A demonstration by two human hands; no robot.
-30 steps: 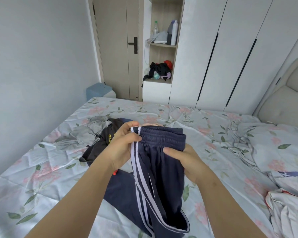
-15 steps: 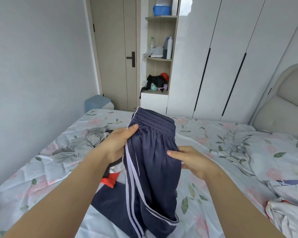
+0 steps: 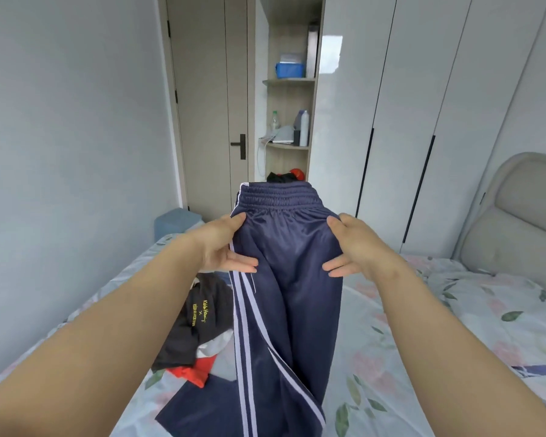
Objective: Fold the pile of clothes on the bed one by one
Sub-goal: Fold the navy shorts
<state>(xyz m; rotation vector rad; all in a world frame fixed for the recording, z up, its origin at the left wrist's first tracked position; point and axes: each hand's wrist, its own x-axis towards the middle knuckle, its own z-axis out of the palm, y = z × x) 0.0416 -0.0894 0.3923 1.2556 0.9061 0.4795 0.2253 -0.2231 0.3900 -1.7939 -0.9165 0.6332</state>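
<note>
Evidently your left hand (image 3: 224, 247) and right hand (image 3: 353, 247) pinched the navy pants (image 3: 292, 288) at nine and three o'clock so the legs hung straight.

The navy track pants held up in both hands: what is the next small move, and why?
Probably lower the navy track pants flat onto the bed, beside the dark shirt. The left hand and right hand grip them below the waistband, the legs hang together, and their ends rest on it.
</note>
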